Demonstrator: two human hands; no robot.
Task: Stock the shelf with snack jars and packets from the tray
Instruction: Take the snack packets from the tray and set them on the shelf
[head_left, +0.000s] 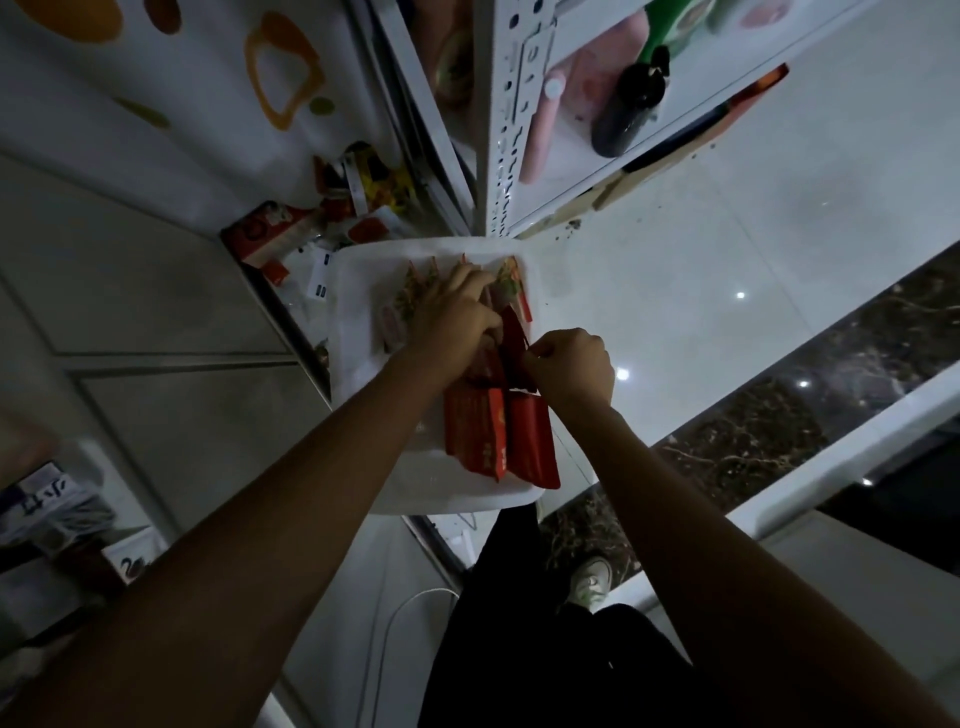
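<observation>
A white tray (358, 374) lies below me with snack packets in it. Red packets (498, 436) lie at its near end, and packets with green and orange print (415, 288) stand in a row at its far end. My left hand (452, 317) reaches into the far row, its fingers curled among the packets. My right hand (571, 366) pinches the top edge of a red packet. The shelf unit (511, 130) with a perforated white post stands beyond the tray.
A shelf at the left holds red and yellow packets (363, 182) and a red-and-white box (265, 234). Pink and dark items (628, 109) sit on the right shelf. Glossy white floor (701, 270) spreads to the right; my shoe (589, 579) is below.
</observation>
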